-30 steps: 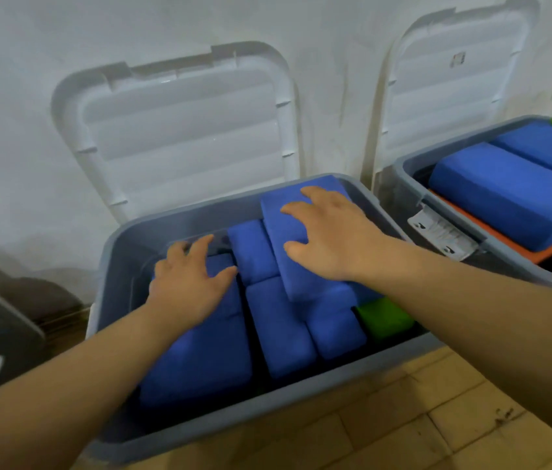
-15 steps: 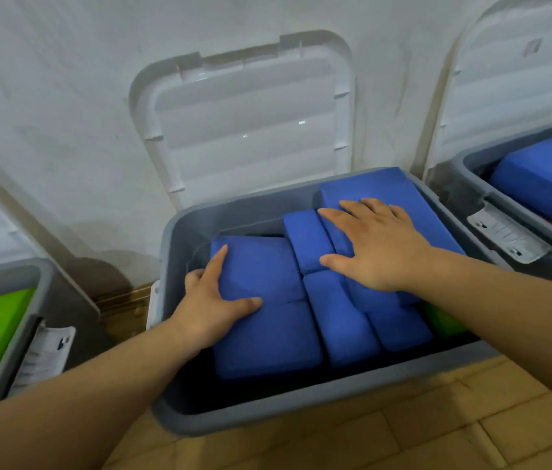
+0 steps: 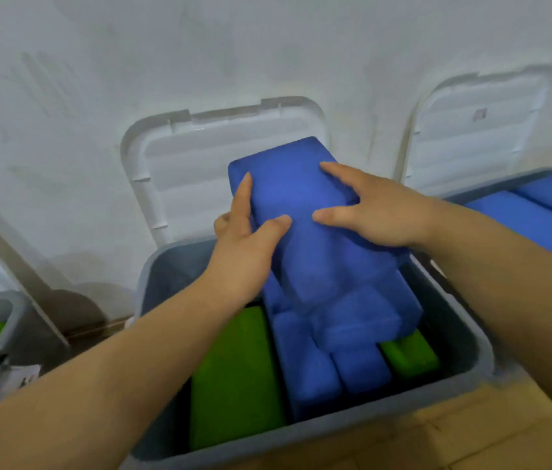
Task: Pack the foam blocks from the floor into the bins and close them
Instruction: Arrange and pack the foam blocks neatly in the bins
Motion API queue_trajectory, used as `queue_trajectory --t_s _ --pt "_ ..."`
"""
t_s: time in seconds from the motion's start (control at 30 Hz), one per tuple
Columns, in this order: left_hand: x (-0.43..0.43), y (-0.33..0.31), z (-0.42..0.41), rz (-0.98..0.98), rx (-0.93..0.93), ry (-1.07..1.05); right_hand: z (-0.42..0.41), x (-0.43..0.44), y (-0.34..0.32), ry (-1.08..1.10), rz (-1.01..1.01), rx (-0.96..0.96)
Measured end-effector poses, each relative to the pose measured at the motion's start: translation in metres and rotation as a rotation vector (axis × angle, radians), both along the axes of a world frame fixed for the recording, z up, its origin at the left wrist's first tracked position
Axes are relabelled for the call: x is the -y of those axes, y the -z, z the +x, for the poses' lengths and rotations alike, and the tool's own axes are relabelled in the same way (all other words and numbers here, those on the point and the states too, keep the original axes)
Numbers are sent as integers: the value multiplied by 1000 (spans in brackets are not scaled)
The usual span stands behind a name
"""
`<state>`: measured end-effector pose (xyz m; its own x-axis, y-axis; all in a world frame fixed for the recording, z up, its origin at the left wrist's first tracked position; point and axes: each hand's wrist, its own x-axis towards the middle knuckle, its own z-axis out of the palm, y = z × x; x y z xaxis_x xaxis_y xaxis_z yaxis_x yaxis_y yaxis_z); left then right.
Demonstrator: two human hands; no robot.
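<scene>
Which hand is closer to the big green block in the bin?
Left. The left hand grips the blue block's left edge, over the big green block's side of the bin; the right hand holds the blue block's right side, farther off.

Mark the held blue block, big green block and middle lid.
held blue block (image 3: 284, 184): head view, top face.
big green block (image 3: 234, 378): head view, top face.
middle lid (image 3: 186, 178): head view, ribbed panel.
</scene>
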<state>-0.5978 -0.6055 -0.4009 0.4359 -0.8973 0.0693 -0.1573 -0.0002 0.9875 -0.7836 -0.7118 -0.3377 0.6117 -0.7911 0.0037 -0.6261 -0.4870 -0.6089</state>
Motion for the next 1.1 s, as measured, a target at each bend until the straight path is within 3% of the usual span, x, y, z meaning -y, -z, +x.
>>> queue_trajectory --t_s 0.13,0.2,0.37,0.47,0.57,0.63,0.8,0.9,1.1 --pt "20 19 -43 256 233 244 -32 9 16 152 -131 -391" --pt "17 26 -52 306 320 273 -40 8 36 152 -131 -460" --pt "6 19 -29 233 459 182 -39 -1 27 173 -251 -414" --pt "-17 25 11 296 640 122 -11 -25 23 46 -361 -185" --pt "-54 35 57 384 868 53 30 -52 30 -93 -226 37" --pt "-80 44 84 470 955 12 60 -69 44 -147 -82 29" --pt "-129 83 125 649 860 48 126 -85 120 -199 243 -272" --pt "-133 95 130 551 735 21 149 -81 163 -221 177 -463" --pt "-131 102 133 470 654 -8 185 -69 200 -270 78 -754"
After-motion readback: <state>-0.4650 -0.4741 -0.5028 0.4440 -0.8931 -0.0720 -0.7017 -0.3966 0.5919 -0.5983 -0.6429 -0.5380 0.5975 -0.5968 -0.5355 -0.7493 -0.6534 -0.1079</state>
